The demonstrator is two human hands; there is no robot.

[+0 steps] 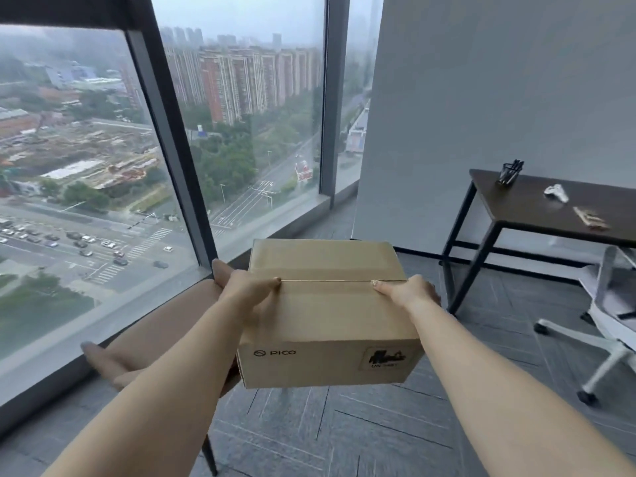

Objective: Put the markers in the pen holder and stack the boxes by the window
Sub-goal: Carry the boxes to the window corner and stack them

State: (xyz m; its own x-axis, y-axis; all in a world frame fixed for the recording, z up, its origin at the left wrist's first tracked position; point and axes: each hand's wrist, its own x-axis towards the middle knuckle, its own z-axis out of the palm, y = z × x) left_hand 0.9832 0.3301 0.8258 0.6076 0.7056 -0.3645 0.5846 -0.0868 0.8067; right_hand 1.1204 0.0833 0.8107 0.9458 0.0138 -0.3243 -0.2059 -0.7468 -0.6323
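Head view: I see the left hand [247,287] and right hand [409,290] holding a cardboard box [327,318] at centre frame, fingers [272,282] grasping its sides, thumbs on the taped top. It is near the window [103,166] at left. At upper right, the pen holder [508,175] with markers [516,165] stands on the worktop [537,208].

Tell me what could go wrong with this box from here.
1. The left hand and right hand hold the PICO cardboard box only by its sides, thumbs on top, with no hand beneath, so it may slip.
2. The tan seat below-left looks curved, so a box set there might tip toward the window glass.
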